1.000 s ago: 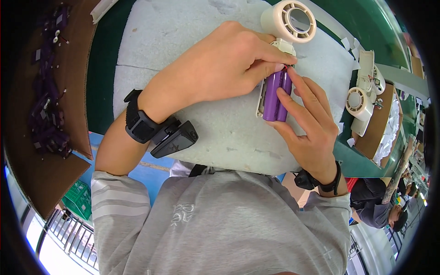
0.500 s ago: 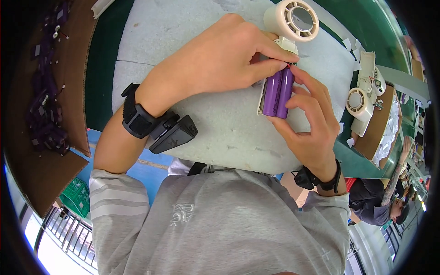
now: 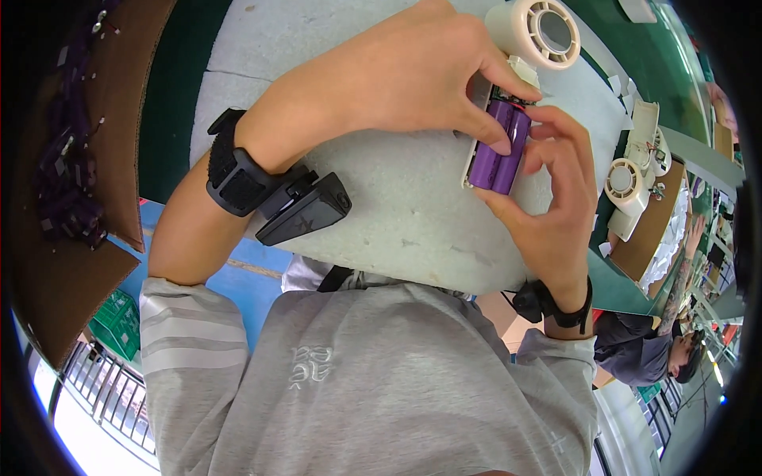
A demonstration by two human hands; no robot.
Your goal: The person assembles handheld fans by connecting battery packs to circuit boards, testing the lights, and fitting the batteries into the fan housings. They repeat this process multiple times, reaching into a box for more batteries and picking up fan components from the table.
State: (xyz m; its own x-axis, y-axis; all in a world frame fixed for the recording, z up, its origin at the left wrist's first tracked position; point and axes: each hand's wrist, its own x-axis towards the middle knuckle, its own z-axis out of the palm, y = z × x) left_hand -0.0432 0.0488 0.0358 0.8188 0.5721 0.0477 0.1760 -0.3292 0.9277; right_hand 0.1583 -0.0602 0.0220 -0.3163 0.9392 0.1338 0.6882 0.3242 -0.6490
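Observation:
A pack of two purple cylindrical batteries (image 3: pixel 494 168) sits in the opened handle of a cream handheld fan (image 3: pixel 502 28), whose round head points away from me. A bit of circuit board and a red wire show at the pack's far end. My left hand (image 3: pixel 413 75) comes across from the left; its thumb presses on top of the batteries, and its forefinger reaches the handle's neck. With my right hand (image 3: pixel 562 194) I hold the pack along its right side, thumb at the near end and forefinger by the far end. My remaining left fingers are hidden.
A pale, worn pad (image 3: pixel 381 214) lies under the work on a green table. At the left, a cardboard box (image 3: pixel 119 119) holds several purple battery packs. Another opened fan (image 3: pixel 627 186) rests at the right, beside a carton (image 3: pixel 633 250) with white paper. A person sits beyond.
My left thumb has moved from the wire at the pack's far end down onto the batteries, and the forefinger has spread away from it. My right hand keeps its hold.

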